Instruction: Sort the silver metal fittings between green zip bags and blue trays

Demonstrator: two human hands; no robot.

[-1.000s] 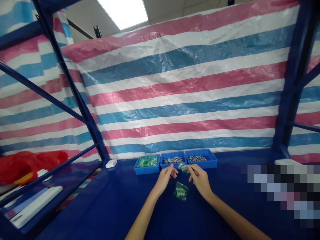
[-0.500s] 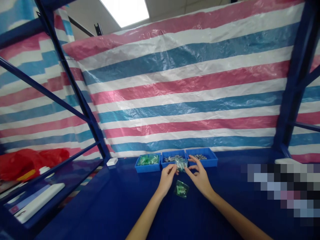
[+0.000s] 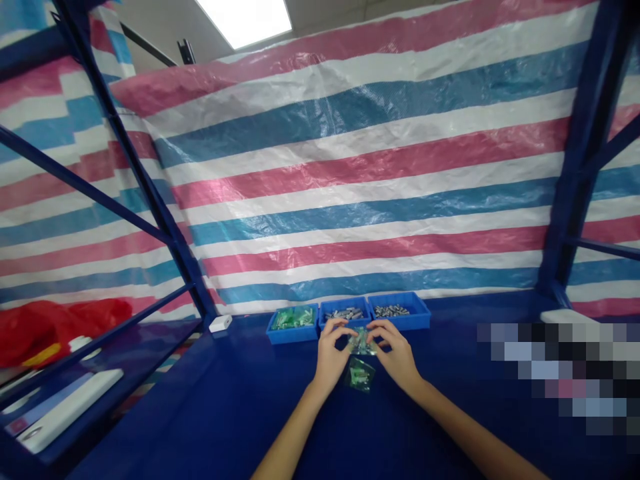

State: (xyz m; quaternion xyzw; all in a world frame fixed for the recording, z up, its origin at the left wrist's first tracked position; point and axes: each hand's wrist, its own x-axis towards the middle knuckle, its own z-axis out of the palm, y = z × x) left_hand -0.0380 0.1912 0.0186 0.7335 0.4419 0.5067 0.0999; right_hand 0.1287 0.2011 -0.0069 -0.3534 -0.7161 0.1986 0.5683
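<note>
Backed by red, white and blue striped sheeting, above a dark blue tabletop. Curled, with rounded gaps behind the tips: thumbs and forefingers of the left hand and right hand, each with tips brought in on a side edge of a small clear bag, held between both. Too small to tell how tightly pinched, or exactly what inside. Just below, nearer the forearms and lying on the tabletop, a second bag with green and pale contents. Just beyond the hands, side by side in a row: left bin with green packets, middle bin with grey metal pieces, right bin with short metal pieces. Well to the left, near a blue frame post, a small white box. Farther left, red plastic. Overhead, a bright ceiling light.
</note>
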